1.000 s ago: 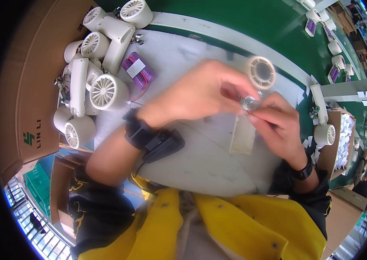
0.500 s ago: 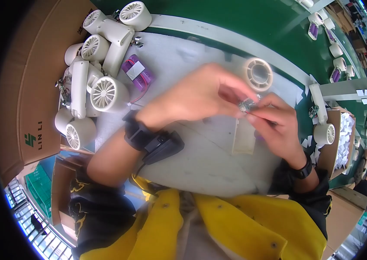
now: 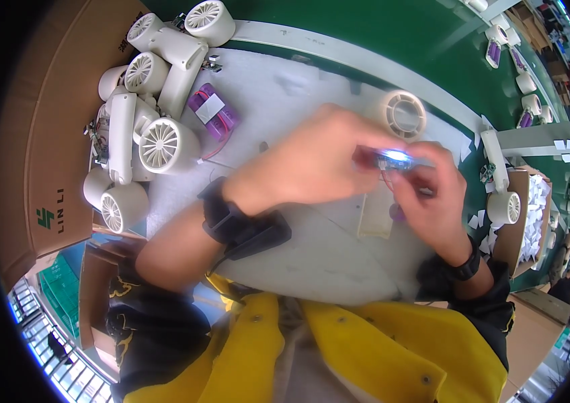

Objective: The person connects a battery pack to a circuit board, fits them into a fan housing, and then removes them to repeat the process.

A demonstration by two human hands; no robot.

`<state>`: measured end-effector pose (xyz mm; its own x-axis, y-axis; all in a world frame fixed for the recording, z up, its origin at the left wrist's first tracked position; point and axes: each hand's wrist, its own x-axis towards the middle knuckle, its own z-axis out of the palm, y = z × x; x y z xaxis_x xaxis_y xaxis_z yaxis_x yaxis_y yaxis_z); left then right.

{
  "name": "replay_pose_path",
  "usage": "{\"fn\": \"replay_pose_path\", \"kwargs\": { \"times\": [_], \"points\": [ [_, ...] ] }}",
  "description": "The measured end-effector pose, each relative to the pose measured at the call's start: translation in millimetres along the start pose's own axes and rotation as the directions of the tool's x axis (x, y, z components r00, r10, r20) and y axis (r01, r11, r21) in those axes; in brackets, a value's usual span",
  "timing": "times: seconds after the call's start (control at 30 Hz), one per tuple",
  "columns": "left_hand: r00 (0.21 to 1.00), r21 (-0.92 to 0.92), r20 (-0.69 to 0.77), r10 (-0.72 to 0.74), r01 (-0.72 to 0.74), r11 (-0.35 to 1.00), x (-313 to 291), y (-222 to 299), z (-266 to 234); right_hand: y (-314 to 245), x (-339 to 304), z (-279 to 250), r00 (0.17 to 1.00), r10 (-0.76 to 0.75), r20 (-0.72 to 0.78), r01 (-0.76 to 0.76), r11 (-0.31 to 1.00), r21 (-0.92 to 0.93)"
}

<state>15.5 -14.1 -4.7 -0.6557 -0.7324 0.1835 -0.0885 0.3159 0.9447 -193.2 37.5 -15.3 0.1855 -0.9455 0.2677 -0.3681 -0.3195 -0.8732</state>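
Note:
A small circuit board (image 3: pixel 394 160) with a bright bluish-white light is pinched between both hands over the table. My left hand (image 3: pixel 322 158) reaches across from the left, its fingers closed at the board's left end, blurred by motion. From the right, my right hand (image 3: pixel 436 191) grips the other end between thumb and fingers. A thin reddish wire hangs below the board. Just beyond my hands lies a cream fan housing with a round open ring (image 3: pixel 402 114); its flat handle (image 3: pixel 374 218) shows below them. A bit of purple (image 3: pixel 398 212) peeks out beside my right hand.
Several cream fan units (image 3: pixel 167 144) are piled at the left beside a tall cardboard box (image 3: pixel 56 134). A purple battery pack (image 3: pixel 213 111) with wires lies near them. At right stand another fan unit (image 3: pixel 503 207) and a box of white slips (image 3: pixel 534 215). A green conveyor (image 3: pixel 365 27) runs behind.
The light on the board has come on, and the board has turned in my fingers. My left wrist has shifted slightly right. The fan housing beyond stays in place.

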Motion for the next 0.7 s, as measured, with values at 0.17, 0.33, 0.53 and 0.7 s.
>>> {"fn": "replay_pose_path", "kwargs": {
  "times": [0.17, 0.33, 0.53, 0.7],
  "points": [
    [0.996, 0.05, -0.069, -0.057, 0.061, 0.997, -1.4, 2.9, 2.4, -3.5, 7.0, -1.7, 0.994, -0.108, 0.033, 0.111, 0.987, -0.119],
    [0.995, 0.148, -0.103, -0.012, 0.027, 0.989, -1.9, 0.9, 3.0, -1.5, 7.7, -5.0, 0.995, -0.097, 0.024, 0.1, 0.981, -0.168],
    [0.99, 0.24, -0.129, 0.047, -0.014, 0.971, -2.4, 1.2, 7.6, -5.5, 5.6, -5.1, 0.999, 0.049, -0.011, -0.05, 0.992, -0.114],
    [0.984, 0.272, -0.146, 0.104, -0.061, 0.96, -2.9, -3.6, 8.8, -5.8, 7.6, -3.4, 1.0, 0.025, 0.0, -0.025, 0.992, -0.122]
  ]
}}
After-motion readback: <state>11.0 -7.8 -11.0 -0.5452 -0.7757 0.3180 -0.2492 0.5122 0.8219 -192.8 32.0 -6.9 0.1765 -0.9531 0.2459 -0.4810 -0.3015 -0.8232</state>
